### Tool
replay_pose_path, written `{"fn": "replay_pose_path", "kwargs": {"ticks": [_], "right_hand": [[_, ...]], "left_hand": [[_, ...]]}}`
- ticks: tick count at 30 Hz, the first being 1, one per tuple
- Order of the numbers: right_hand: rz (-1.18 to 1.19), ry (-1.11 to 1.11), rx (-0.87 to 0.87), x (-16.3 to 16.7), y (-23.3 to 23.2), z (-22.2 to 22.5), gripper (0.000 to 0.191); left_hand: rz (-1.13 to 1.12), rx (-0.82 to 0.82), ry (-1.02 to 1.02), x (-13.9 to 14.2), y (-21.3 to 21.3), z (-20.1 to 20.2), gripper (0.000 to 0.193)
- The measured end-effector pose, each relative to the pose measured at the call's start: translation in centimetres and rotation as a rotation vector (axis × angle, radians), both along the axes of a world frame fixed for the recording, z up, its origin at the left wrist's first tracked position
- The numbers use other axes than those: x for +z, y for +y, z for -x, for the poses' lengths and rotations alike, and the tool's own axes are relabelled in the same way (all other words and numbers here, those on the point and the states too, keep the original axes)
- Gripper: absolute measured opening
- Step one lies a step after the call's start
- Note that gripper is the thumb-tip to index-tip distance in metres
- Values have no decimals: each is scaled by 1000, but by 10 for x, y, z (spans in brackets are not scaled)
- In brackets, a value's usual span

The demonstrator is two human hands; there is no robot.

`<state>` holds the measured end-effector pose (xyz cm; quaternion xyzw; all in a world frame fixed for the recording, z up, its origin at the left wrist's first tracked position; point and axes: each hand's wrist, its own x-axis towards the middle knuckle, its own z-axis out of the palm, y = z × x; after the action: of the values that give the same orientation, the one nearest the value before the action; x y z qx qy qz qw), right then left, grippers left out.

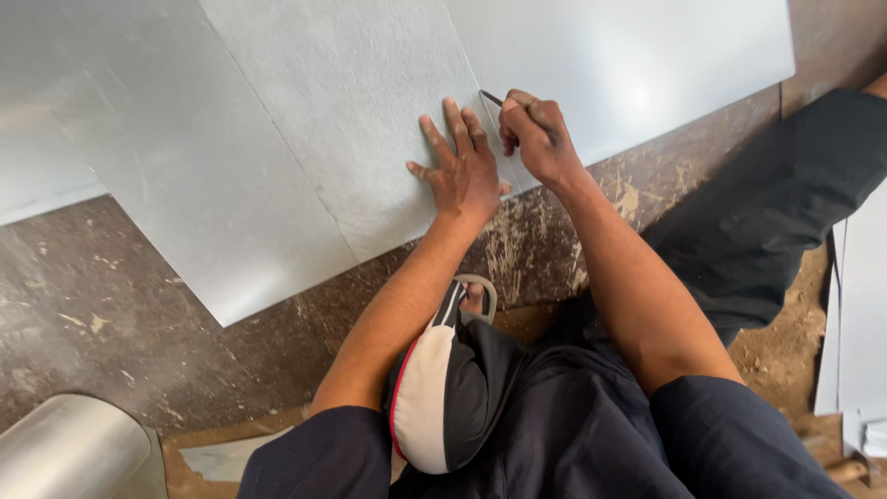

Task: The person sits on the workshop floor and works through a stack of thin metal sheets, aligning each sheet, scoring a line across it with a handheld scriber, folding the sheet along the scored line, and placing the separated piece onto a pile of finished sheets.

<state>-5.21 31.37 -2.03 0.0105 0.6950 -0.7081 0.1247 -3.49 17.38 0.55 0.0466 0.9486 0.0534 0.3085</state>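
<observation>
My left hand lies flat, fingers spread, on a grey metal sheet spread over a worn, stained board. My right hand is just to its right, closed around a thin dark marking tool whose tip rests on the sheet along a straight line or seam. Both hands sit close to the sheet's near edge. My dark sleeves and trousers fill the lower part of the view.
A rolled metal cylinder lies at the bottom left. More pale sheets are stacked at the right edge. A black, white and red cap or pouch rests on my lap. Sandy floor shows at the right.
</observation>
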Motion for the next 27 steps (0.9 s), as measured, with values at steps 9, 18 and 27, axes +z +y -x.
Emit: {"fn": "replay_pose_path", "kwargs": {"ticks": [9, 18, 27], "right_hand": [[-213, -24, 62, -5, 35, -158, 46], [-588, -6, 5, 11, 29, -98, 24], [-766, -145, -24, -13, -22, -59, 18]], "left_hand": [[-9, 15, -8, -11, -2, -5, 132], [-373, 187, 422, -28, -89, -53, 90], [-180, 193, 480, -50, -170, -115, 87]]}}
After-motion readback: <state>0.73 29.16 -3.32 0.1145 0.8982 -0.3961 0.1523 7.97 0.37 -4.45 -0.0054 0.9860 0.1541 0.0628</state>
